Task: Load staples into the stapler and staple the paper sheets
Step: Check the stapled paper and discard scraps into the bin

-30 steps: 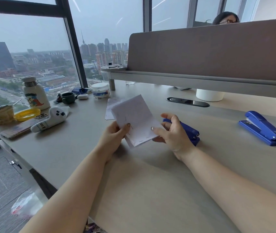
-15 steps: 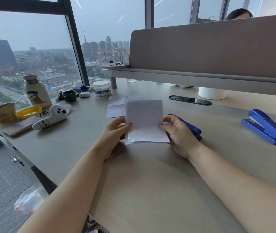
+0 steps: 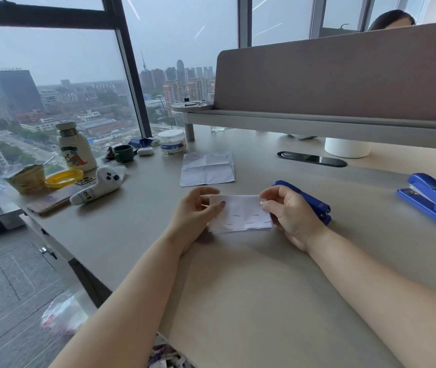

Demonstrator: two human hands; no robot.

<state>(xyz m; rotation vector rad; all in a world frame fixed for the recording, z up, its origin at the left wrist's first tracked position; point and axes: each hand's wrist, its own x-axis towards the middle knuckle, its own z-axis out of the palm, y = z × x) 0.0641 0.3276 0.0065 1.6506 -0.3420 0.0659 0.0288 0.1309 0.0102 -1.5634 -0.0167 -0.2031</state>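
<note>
A small folded stack of white paper sheets (image 3: pixel 240 213) with several staples in it is held low over the desk. My left hand (image 3: pixel 195 208) pinches its left edge and my right hand (image 3: pixel 288 211) pinches its right edge. A blue stapler (image 3: pixel 315 205) lies shut on the desk just behind my right hand, partly hidden by it. A second, larger blue stapler (image 3: pixel 434 200) lies at the far right. Another folded white sheet (image 3: pixel 207 168) lies flat further back.
Along the window side stand a white bottle (image 3: pixel 75 147), a yellow lid (image 3: pixel 64 177), a food cup (image 3: pixel 27 177), a white plush toy (image 3: pixel 97 188), a green mug (image 3: pixel 123 153) and a white jar (image 3: pixel 171 141). A raised shelf with a grey divider panel (image 3: pixel 344 75) spans the back; a person sits behind it.
The paper stack has been turned from tilted to level and folded down to a shorter shape, now lower near the desk. Both hands have kept hold of its edges.
</note>
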